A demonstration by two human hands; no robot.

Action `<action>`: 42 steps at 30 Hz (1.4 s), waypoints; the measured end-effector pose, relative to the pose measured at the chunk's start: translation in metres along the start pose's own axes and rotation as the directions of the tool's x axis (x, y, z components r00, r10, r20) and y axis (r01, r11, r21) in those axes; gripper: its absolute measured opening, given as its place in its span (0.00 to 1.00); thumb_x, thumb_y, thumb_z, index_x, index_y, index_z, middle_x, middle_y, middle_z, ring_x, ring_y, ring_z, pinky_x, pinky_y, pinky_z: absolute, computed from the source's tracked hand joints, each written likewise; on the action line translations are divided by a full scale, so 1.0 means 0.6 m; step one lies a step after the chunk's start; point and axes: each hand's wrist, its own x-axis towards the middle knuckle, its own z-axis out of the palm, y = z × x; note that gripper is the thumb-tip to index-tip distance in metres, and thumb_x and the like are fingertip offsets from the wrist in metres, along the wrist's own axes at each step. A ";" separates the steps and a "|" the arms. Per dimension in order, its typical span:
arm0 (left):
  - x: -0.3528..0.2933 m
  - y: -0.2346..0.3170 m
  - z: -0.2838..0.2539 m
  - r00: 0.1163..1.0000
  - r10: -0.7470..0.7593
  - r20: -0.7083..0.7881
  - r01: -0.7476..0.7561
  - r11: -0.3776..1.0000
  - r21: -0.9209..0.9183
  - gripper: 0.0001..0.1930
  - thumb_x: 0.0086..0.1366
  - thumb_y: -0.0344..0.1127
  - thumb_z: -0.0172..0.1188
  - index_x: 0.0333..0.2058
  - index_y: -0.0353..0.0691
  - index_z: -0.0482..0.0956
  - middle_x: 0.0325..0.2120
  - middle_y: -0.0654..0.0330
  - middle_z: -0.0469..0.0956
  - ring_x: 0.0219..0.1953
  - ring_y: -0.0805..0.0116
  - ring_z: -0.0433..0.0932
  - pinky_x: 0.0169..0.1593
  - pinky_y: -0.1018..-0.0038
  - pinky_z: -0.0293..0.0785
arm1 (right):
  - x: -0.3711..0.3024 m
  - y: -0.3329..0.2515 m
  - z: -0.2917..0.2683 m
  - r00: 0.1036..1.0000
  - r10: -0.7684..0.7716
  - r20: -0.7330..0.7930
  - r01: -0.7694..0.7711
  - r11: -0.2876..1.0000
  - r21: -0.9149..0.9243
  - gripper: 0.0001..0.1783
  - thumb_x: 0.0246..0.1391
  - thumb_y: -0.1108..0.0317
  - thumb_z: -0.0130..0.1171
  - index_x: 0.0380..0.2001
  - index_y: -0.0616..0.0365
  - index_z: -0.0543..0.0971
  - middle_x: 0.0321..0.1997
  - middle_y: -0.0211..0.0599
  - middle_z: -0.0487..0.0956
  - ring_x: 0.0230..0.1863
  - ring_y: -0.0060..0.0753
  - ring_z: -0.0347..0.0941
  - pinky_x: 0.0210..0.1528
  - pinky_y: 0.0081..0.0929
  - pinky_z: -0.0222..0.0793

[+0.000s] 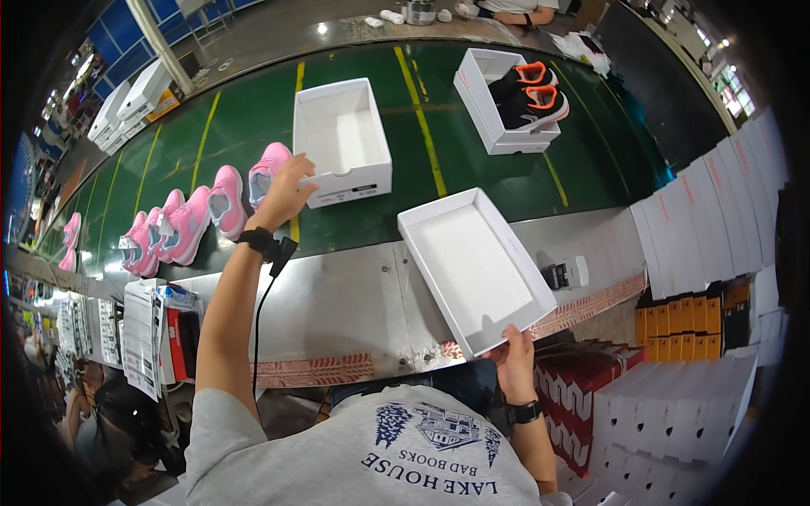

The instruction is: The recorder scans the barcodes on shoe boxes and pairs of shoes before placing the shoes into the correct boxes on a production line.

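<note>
An open white shoe box [348, 139] with a bare inside stands on the green conveyor belt. My left hand [287, 192] is at its near left corner, fingers curled against the wall. Just behind that hand lies a pink shoe [268, 169], partly covered by it. A white box lid [472, 270], hollow side up, lies tilted over the metal ledge. My right hand [512, 363] grips the lid's near right corner, thumb and fingers on its rim.
Several pink shoes [181, 228] line the belt at left. Another white box [498, 101] at far right holds black-and-orange shoes [536, 97]. A small black-and-white device [564, 274] sits on the metal ledge [329, 304]. White boxes [700, 219] are stacked at right. Across the belt, a person's arm [510, 17] shows.
</note>
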 end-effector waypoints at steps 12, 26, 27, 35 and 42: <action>-0.035 0.022 -0.018 0.961 -0.232 -0.150 0.276 0.811 0.515 0.20 0.53 0.36 0.69 0.43 0.37 0.75 0.49 0.45 0.72 0.52 0.40 0.71 0.54 0.52 0.68 | -0.019 -0.003 -0.066 0.938 0.347 0.019 -0.344 0.934 -0.099 0.22 0.67 0.58 0.54 0.52 0.66 0.64 0.44 0.48 0.77 0.37 0.37 0.81 0.38 0.32 0.82; -0.090 -0.056 -0.073 0.683 -0.703 0.196 0.419 0.597 0.684 0.32 0.49 0.58 0.69 0.46 0.39 0.82 0.46 0.37 0.76 0.48 0.40 0.78 0.53 0.56 0.74 | 0.212 -0.198 -0.159 0.842 -0.452 0.294 0.298 -0.066 -0.952 0.23 0.55 0.68 0.64 0.48 0.71 0.68 0.47 0.63 0.72 0.49 0.66 0.67 0.51 0.48 0.65; -0.086 -0.049 -0.076 0.682 -0.703 0.203 0.419 0.603 0.679 0.32 0.49 0.58 0.69 0.46 0.39 0.82 0.46 0.37 0.76 0.48 0.40 0.78 0.53 0.56 0.74 | 0.206 -0.204 -0.161 0.844 -0.451 0.291 0.291 -0.072 -0.954 0.23 0.55 0.68 0.64 0.48 0.71 0.68 0.47 0.63 0.72 0.49 0.66 0.67 0.51 0.48 0.65; -0.079 -0.094 -0.116 0.758 -0.650 0.048 0.557 0.684 0.471 0.42 0.56 0.68 0.61 0.50 0.28 0.79 0.45 0.37 0.80 0.50 0.45 0.79 0.55 0.62 0.72 | 0.070 -0.186 0.025 0.513 0.060 0.856 0.851 0.095 -0.517 0.20 0.47 0.73 0.66 0.43 0.62 0.72 0.44 0.47 0.71 0.47 0.52 0.69 0.51 0.42 0.66; 0.060 0.002 -0.184 0.663 -0.748 -0.031 0.644 0.591 -0.486 0.40 0.67 0.63 0.54 0.59 0.25 0.70 0.53 0.50 0.76 0.51 0.65 0.77 0.55 0.74 0.71 | 0.095 -0.096 -0.006 0.450 0.146 0.881 0.893 -0.062 -0.446 0.19 0.44 0.74 0.66 0.41 0.61 0.73 0.43 0.43 0.71 0.46 0.47 0.68 0.50 0.39 0.65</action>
